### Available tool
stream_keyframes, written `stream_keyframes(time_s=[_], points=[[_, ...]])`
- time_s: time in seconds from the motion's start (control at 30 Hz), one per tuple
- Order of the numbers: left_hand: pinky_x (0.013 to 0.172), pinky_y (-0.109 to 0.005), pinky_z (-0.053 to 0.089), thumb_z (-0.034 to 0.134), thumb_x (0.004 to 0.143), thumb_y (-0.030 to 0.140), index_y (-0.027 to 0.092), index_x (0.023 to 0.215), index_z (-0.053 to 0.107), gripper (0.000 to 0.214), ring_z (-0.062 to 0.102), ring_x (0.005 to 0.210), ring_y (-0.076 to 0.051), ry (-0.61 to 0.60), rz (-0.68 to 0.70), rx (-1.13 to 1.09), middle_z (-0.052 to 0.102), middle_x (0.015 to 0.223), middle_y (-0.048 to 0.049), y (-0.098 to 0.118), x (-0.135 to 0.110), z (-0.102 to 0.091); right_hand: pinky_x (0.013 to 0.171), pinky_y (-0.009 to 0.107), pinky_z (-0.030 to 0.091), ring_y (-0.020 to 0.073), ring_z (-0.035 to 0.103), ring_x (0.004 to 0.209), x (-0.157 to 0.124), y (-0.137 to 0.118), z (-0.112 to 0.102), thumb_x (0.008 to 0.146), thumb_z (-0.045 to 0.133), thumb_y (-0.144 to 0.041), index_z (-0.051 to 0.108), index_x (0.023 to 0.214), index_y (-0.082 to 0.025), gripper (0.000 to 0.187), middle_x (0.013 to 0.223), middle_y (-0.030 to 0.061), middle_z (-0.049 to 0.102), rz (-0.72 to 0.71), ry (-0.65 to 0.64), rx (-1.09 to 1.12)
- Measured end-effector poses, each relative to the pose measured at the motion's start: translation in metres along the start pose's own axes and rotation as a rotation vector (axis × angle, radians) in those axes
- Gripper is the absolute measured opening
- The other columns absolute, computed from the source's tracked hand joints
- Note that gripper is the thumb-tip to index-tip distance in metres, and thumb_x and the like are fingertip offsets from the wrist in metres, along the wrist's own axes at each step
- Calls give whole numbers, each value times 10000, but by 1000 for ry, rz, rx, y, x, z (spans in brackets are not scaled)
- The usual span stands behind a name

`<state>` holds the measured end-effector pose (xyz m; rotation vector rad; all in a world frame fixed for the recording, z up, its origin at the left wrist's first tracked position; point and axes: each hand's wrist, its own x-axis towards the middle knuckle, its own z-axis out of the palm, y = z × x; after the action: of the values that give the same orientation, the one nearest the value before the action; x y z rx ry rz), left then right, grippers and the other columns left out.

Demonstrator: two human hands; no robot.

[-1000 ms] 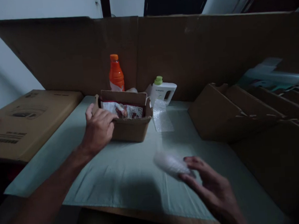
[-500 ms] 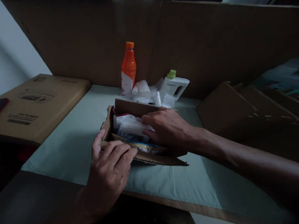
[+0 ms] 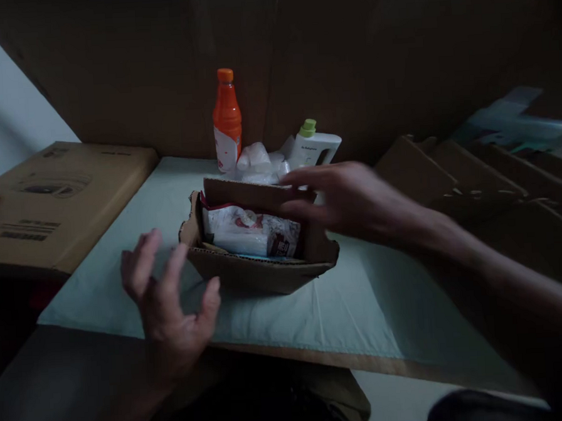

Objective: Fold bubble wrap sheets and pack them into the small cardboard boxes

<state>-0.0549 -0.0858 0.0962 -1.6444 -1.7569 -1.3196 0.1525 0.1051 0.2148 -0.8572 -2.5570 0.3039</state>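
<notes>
An open cardboard box sits on the pale green cloth, with its flaps up. Inside it lies a white printed packet, a dark red edge showing behind it and a bit of blue beneath. Just left of the box is my left hand, fingers spread, holding nothing. Over the right back rim hovers my right hand, its fingers stretched out and slightly blurred. Whether its fingertips touch the rim I cannot tell.
Behind the box stand an orange bottle, crumpled bubble wrap and a white jug with a green cap. A flat carton lies at left. Open cardboard boxes are at right. A tall cardboard panel closes the back.
My left hand has let go of the box's front edge and moved left, opening. My right hand has risen out of the box. The white packet now shows plainly. The view has shifted slightly.
</notes>
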Motion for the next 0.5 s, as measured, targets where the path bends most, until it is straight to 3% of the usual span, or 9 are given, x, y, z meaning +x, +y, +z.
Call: stream_keyframes(time_s=[0.03,0.1,0.17,0.23,0.3,0.37,0.43,0.5], points=[[1243,-614,251,723,846,225,319,1553,342,808,330,1498,-351,18,-98,-35,335,1625,-95,-7,-8,-2,650,300,474,147,635,653,-25,9,-12,912,693,-384,765,1080,-205,256,834,13,749,69,99,-41],[1222,-573,315,698,876,276,291,1551,360,755,400,1462,-334,4,-310,-101,415,1577,-111,-22,-29,-1,689,347,517,195,671,727,-79,27,-16,938,624,-495,762,996,-234,301,885,49,755,232,225,-56],[1211,-563,331,695,882,344,274,1537,381,731,431,1443,-336,-61,-471,-157,456,1549,-128,-34,-49,7,726,384,550,243,690,843,-129,38,11,930,616,-538,742,1032,-246,334,1004,86,761,349,234,96],[1214,-560,324,733,844,406,261,1519,391,771,423,1449,-346,-109,-548,-238,436,1562,-142,-41,-62,20,731,400,574,254,690,876,-161,39,59,895,647,-556,678,1223,-245,453,1133,112,743,394,245,246],[1200,-540,350,771,797,454,246,1493,402,815,444,1433,-348,-162,-597,-394,449,1543,-150,-44,-62,34,848,434,578,285,669,1076,-166,29,110,881,664,-536,561,1385,-229,599,1334,142,660,382,208,388],[1161,-509,403,766,791,483,226,1453,418,791,512,1373,-331,-224,-653,-581,524,1462,-151,-44,-49,46,946,469,543,305,622,1186,-148,19,144,874,657,-542,525,1400,-198,642,1384,163,616,347,207,488],[1130,-484,432,741,809,473,206,1391,453,702,570,1301,-307,-237,-709,-689,599,1359,-140,-39,-30,58,980,478,514,307,612,1187,-122,16,154,877,629,-555,546,1344,-175,608,1346,168,630,321,218,559],[1128,-483,428,736,800,434,191,1340,478,645,596,1258,-296,-185,-744,-710,628,1305,-131,-26,-12,71,933,460,524,298,634,1113,-105,24,143,869,604,-572,573,1259,-162,566,1260,164,664,333,227,614]])
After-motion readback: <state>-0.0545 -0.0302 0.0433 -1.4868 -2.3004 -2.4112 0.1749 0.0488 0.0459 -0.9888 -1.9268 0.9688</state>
